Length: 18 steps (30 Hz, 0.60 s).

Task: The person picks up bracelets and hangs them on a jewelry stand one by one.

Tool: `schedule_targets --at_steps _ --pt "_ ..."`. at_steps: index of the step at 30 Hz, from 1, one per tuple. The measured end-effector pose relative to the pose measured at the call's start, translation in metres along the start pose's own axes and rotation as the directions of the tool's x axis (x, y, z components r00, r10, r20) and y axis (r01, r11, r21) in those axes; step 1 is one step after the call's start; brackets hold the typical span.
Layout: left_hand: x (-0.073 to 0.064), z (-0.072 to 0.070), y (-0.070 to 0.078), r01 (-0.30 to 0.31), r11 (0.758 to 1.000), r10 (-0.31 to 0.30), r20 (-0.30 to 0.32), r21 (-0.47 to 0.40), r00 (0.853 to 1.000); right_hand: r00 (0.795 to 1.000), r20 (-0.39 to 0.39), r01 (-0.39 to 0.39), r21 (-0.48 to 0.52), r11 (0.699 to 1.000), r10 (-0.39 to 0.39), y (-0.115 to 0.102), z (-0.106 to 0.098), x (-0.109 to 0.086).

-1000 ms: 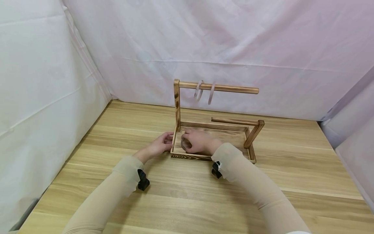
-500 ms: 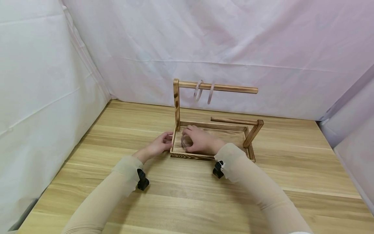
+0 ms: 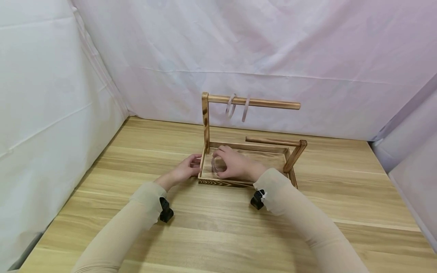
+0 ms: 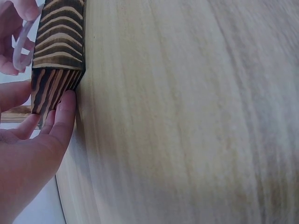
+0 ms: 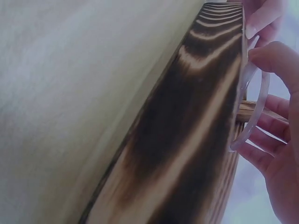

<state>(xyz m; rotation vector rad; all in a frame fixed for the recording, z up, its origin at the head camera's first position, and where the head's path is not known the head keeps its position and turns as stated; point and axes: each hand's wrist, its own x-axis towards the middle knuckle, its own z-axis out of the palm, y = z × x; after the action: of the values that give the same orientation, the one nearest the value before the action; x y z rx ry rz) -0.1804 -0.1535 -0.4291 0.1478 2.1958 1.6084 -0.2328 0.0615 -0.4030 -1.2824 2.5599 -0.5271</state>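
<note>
A wooden jewellery stand (image 3: 222, 182) has a shallow tray for a base, dark-grained in both wrist views. My right hand (image 3: 235, 163) is over the tray's left part and holds a pale translucent bangle (image 5: 264, 93), with thumb and fingers spread along its ring. In the head view only the left side of that bangle shows. At the tray's left end, my left hand (image 3: 184, 168) grips the end wall, thumb by the rim and fingers low on the outside (image 4: 65, 109). Two more pale bangles, one at left (image 3: 230, 106) and one at right (image 3: 246, 109), hang from the upper bar (image 3: 273, 103).
A shorter, lower bar (image 3: 269, 141) reaches left from the slanted post (image 3: 296, 156) at the tray's right end. The upright post (image 3: 206, 121) stands at the left rear corner. Pale cloth (image 3: 256, 49) encloses the wood-grain table (image 3: 205, 235) behind and at the sides.
My right hand has shifted slightly, its wrist drifting right, with the bangle still in its fingers. The left hand keeps its place on the tray end, and the hanging bangles stay on the bar.
</note>
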Motion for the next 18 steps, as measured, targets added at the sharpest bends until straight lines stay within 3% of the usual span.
schedule_targets --at_steps 18 --pt "0.0 0.0 0.0 0.003 1.0 -0.003 -0.003 0.015 1.0 0.998 -0.053 0.04 0.017 0.999 -0.039 -0.01 -0.013 -0.011"
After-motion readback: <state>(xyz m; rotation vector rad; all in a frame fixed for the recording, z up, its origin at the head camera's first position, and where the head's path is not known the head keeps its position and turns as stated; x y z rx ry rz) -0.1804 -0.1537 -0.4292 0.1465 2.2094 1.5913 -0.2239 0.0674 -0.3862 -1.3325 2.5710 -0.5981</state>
